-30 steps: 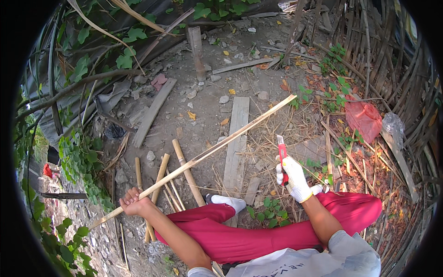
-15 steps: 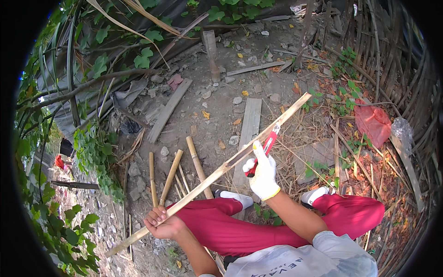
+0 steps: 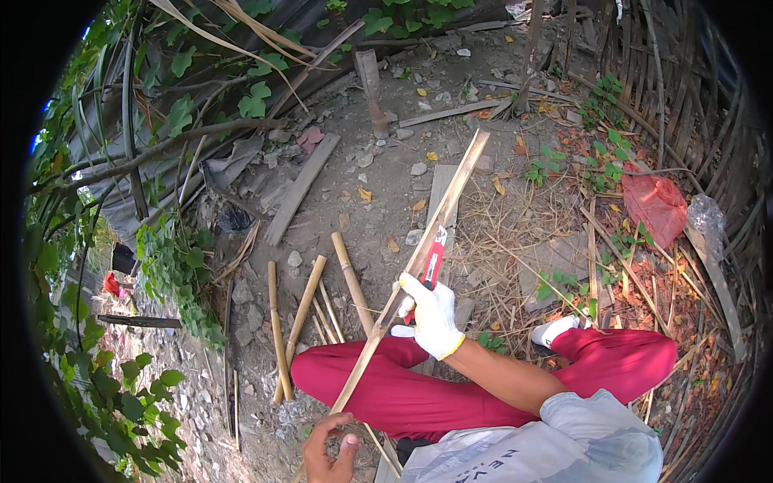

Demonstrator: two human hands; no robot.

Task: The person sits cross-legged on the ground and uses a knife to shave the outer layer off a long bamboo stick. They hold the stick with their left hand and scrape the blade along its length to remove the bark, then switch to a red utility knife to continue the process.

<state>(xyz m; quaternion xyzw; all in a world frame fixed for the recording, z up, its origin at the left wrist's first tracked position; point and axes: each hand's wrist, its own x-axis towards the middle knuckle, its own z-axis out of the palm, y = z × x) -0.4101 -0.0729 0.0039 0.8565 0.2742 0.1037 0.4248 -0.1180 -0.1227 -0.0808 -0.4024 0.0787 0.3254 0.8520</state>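
Observation:
A long split bamboo strip (image 3: 439,217) slants across the middle, its pale inner side showing and its upper end over the ground. My right hand (image 3: 435,316), in a white glove, is closed round a slim red tool (image 3: 433,262) with white markings; its exact kind is unclear. The glove's fingers also press against the strip, and the tool lies along its right side. Bare, with thumb and forefinger apart, my left hand (image 3: 328,451) is at the strip's lower end, partly cut off by the frame edge. The strip passes behind that hand.
Several bamboo poles (image 3: 302,318) lie left of my maroon-trousered legs (image 3: 386,382). Grey planks (image 3: 302,189) rest on the dirt ahead, near an upright post (image 3: 371,92). Right are a red plastic bag (image 3: 652,208) and a stick fence (image 3: 684,105); leafy vines (image 3: 173,274) grow left.
The bamboo strip has swung steeper, its upper end moving left and up. My left hand has come down and its fingers have loosened. My right hand has shifted left and down with the tool.

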